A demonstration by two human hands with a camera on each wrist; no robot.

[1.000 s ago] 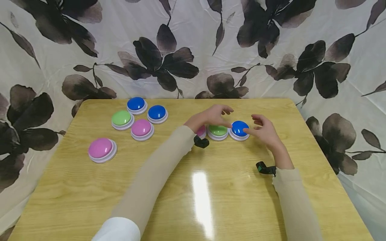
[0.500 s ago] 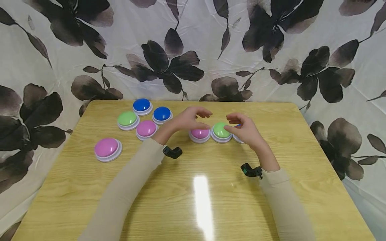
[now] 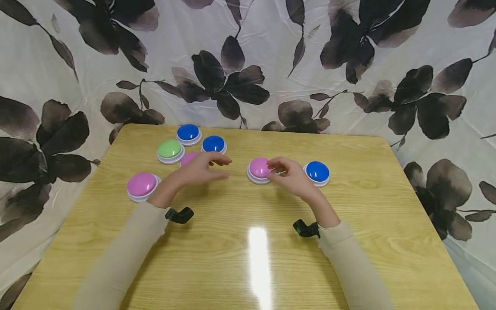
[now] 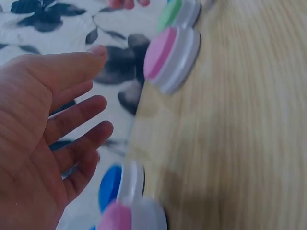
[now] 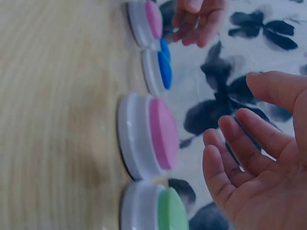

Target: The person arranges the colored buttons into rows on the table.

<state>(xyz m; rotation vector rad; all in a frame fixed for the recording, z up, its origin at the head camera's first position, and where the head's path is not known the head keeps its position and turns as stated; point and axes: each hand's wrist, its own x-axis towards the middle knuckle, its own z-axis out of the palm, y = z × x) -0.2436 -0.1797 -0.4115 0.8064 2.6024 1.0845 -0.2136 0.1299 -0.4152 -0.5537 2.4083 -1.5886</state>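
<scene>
My left hand (image 3: 199, 169) hovers with relaxed fingers and holds nothing. It partly covers a pink dome button (image 3: 188, 158) in the left group; a blue button (image 3: 213, 144) sits just behind its fingers. Over the right-hand row, my right hand (image 3: 291, 175) is also relaxed and without anything in its grasp. Its fingertips overlap the edge of a pink button (image 3: 258, 167) in the head view, and it hides most of a green button (image 5: 173, 211). A blue button (image 3: 317, 171) lies to its right. In both wrist views the hands are apart from the buttons.
Farther left on the wooden table (image 3: 217, 258) stand a green button (image 3: 169, 149), another blue button (image 3: 188, 132) and a larger-looking pink button (image 3: 141, 184) nearer the front. A floral cloth (image 3: 271, 64) hangs behind the table's back edge.
Both hands have swept left above the table, the left one from the right-hand row to the left group, the right one from beside the blue button to over the green. The buttons have stayed put.
</scene>
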